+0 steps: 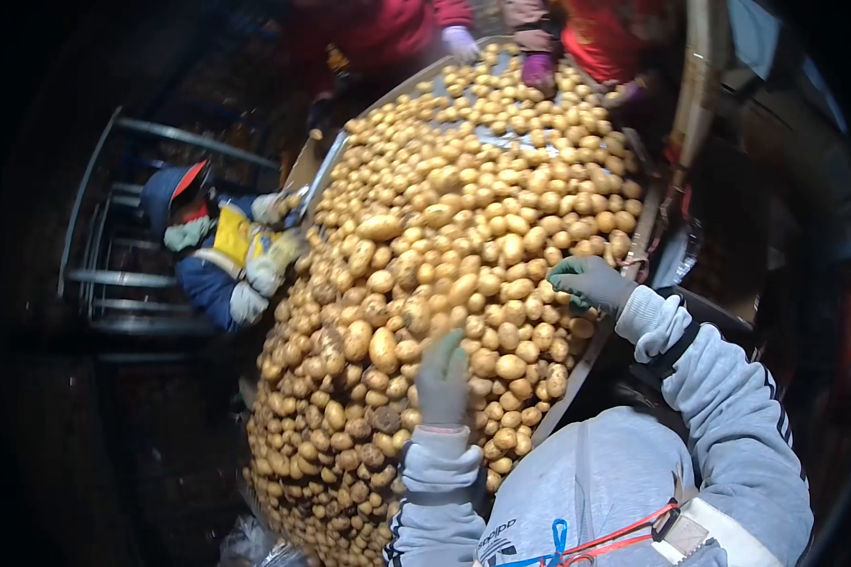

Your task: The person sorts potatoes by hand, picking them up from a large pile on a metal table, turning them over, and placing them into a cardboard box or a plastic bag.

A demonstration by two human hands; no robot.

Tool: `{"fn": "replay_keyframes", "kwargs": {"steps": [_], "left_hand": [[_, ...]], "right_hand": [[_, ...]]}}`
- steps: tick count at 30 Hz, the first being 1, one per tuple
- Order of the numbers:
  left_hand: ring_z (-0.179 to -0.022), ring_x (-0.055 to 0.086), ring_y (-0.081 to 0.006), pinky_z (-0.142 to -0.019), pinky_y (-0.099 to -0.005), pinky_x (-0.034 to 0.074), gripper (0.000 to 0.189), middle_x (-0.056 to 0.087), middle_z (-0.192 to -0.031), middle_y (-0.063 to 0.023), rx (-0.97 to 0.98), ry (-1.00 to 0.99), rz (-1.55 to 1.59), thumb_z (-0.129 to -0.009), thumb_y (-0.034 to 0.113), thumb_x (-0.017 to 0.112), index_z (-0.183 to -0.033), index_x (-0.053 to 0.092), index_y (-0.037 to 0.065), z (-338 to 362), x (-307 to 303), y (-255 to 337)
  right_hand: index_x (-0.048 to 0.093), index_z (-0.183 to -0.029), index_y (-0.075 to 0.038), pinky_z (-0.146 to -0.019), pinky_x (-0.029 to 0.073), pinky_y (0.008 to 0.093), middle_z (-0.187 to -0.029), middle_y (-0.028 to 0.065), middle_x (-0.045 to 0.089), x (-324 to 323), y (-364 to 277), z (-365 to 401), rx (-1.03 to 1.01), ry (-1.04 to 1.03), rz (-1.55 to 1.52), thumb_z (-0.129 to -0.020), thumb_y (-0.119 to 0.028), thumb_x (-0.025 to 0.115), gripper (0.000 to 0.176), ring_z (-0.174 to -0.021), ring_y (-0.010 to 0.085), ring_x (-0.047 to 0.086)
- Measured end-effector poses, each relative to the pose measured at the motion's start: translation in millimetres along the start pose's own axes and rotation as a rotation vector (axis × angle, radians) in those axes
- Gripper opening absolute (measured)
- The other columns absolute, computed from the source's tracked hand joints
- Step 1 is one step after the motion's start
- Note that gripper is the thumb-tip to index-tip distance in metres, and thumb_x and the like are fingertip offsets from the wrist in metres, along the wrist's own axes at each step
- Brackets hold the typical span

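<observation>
A deep heap of yellow-skinned potatoes (385,350) fills a large sloping table. My left hand (442,383), in a grey-green work glove, is over the near part of the heap, a little blurred, with fingers stretched away from me. No potato shows in its grasp. Just beyond it, several potatoes look smeared by motion. My right hand (591,283), gloved the same way, hovers at the right side of the heap with bent fingers apart from the thumb. Nothing is visible between them, and potatoes lie directly beside and under the fingertips.
The table's metal rim (577,380) runs close along my right side. A co-worker (225,255) in a cap and gloves leans in from the left, near a metal railing (184,142). At the far end, other people's gloved hands (539,71) reach onto the potatoes. A wooden post (698,85) stands at right.
</observation>
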State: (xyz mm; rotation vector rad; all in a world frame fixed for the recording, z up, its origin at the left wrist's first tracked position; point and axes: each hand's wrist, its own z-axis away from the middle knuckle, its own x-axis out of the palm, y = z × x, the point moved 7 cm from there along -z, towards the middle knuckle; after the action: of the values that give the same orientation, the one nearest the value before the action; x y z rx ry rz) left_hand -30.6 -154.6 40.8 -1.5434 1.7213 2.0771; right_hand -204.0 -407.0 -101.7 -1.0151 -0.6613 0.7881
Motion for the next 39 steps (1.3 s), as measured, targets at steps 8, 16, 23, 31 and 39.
{"fn": "replay_keyframes", "kwargs": {"steps": [8,16,23,31,39], "left_hand": [[-0.121,0.067,-0.0275,-0.108,-0.0376,0.051,0.03,0.072,-0.128,-0.0181,-0.236,0.175,-0.08,-0.1,0.007,0.065,-0.128,0.073,-0.001,42,-63,-14],[-0.137,0.057,-0.0355,-0.117,-0.0432,0.05,0.056,0.051,-0.154,-0.0223,-0.216,0.494,-0.514,-0.097,0.012,0.07,-0.151,0.056,0.004,-18,-160,-34],[-0.123,0.065,-0.0218,-0.102,-0.0315,0.056,0.053,0.063,-0.142,-0.0181,-0.379,0.514,0.606,-0.103,0.011,0.059,-0.154,0.052,0.001,-46,-156,-45],[-0.123,0.062,-0.023,-0.097,-0.0364,0.057,0.061,0.063,-0.141,-0.0118,-0.449,0.325,0.844,-0.106,0.019,0.061,-0.162,0.042,0.004,-13,-6,21],[-0.12,0.063,-0.0188,-0.105,-0.0308,0.053,0.066,0.062,-0.14,-0.0106,-0.315,0.019,0.596,-0.102,0.022,0.074,-0.158,0.046,-0.002,3,-11,11]], "right_hand": [[0.073,-0.122,-0.005,-0.06,0.053,0.0263,-0.093,0.0013,0.072,66,-2,-62,0.003,-0.123,0.021,-0.099,-0.027,0.074,0.031,-0.068,0.0088,0.064],[0.079,-0.115,-0.004,-0.06,0.049,0.0231,-0.087,-0.0017,0.071,59,-18,-67,0.099,-0.115,0.006,-0.099,-0.026,0.075,0.027,-0.07,0.0071,0.062],[0.08,-0.113,-0.004,-0.06,0.045,0.0198,-0.084,-0.0032,0.071,73,-58,-40,0.112,-0.217,-0.11,-0.101,-0.028,0.072,0.028,-0.068,0.0051,0.06],[0.044,-0.162,-0.012,-0.082,0.064,0.0355,-0.143,0.0061,0.063,190,-98,5,0.023,-0.586,-0.394,-0.111,-0.05,0.054,0.064,-0.103,0.0175,0.069],[0.065,-0.132,-0.006,-0.075,0.061,0.0273,-0.109,0.0068,0.075,193,-56,6,0.342,-0.78,-0.416,-0.112,-0.05,0.051,0.05,-0.089,0.0151,0.073]]}}
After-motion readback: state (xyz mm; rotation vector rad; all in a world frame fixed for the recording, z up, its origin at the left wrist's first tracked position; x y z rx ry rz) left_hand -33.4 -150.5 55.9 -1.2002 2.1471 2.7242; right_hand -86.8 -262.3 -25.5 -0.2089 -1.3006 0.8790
